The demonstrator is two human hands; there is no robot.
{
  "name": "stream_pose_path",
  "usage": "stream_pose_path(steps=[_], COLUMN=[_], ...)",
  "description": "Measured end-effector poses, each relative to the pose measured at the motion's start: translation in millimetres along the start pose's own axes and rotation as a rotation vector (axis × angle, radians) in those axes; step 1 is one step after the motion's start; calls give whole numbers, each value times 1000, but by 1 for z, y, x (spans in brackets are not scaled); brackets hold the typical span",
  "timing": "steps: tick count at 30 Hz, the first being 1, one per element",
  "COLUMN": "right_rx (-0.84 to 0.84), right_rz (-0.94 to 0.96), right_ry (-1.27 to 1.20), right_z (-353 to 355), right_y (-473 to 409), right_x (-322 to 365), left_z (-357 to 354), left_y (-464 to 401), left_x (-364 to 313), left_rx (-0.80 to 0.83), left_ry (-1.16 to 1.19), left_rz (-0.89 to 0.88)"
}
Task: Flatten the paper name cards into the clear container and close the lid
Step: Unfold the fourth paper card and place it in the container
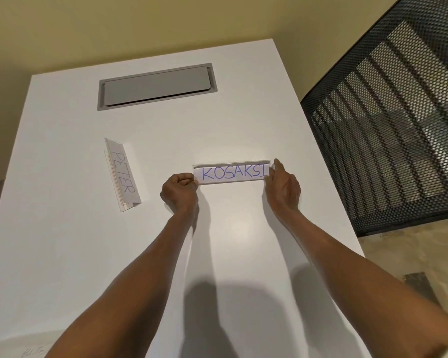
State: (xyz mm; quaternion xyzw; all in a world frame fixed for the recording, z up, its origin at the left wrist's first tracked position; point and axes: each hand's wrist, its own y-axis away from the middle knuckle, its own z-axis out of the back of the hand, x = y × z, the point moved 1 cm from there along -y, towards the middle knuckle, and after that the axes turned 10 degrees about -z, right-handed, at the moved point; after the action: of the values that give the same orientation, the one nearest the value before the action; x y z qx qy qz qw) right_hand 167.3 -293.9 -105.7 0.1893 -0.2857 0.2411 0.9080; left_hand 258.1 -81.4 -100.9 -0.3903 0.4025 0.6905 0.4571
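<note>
Two hands gripping the KOSAKSI name card (233, 173) mid-table (62, 254): left hand (180, 191) pinching its left end, right hand (282, 186) pinching its right end. Lying well apart, leftward: PETER card (122, 174).

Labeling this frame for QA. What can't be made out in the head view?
- KOSAKSI card ends: covered by the left hand and right hand.
- Left hand's fingertips: curled under, so the pinch is hidden.
- Whether the KOSAKSI card sits fully inside its clear holder: glare, too faint.
- Scribble at the bottom-left edge: cut off, unreadable.
- PETER card: far face hidden.
</note>
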Motion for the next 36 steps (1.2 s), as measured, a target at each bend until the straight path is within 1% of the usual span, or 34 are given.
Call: stream_pose_path(steps=[5,8,12,14,17,18,19,21,22,25,27,28,29,30,31,32,34,36], right_rx=[-36,-51,-52,42,77,116,167,226,231,189,189,200,201,246,253,252,252,278], right_rz=[219,283,327,272,214,173,141,172,193,273,253,285,351,407,448,516,618,626], right_ry=[198,195,198,209,64,75,147,273,280,146,41,60,124,178,234,288,401,467], right_z=[-4,-4,-4,-3,3,6,11,17,22,30,34,36,38,40,43,44,41,39], right_y=[-1,2,8,8,7,4,2,-5,-7,-12,-20,-26,-31,-36,-38,-41,-47,-51], right_x=[-10,-13,-12,-11,-8,-7,-3,-1,-1,-3,-1,2,6,9,11,12,15,21], left_z=[-1,-1,0,1,3,4,5,8,9,11,12,13,14,14,14,14,13,11], left_y=[6,6,6,5,4,3,3,1,0,-6,-10,-12,-14,-15,-17,-18,-21,-23], left_x=[-2,-1,-2,-2,-7,-10,-13,-17,-19,-20,-19,-18,-16,-15,-11,-11,-12,-19], left_rx=[-4,-9,-7,-8,-1,2,5,22,45,177,307,377,438,481,508,522,552,621], left_ry=[-75,-102,-132,-132,-166,-178,-189,-214,-234,-335,-420,-467,-513,-574,-650,-717,-800,-845], left_rz=[-13,-27,-34,-47,-105,-136,-169,-260,-322,-467,-527,-576,-665,-801,-933,-1013,-1077,-1057])
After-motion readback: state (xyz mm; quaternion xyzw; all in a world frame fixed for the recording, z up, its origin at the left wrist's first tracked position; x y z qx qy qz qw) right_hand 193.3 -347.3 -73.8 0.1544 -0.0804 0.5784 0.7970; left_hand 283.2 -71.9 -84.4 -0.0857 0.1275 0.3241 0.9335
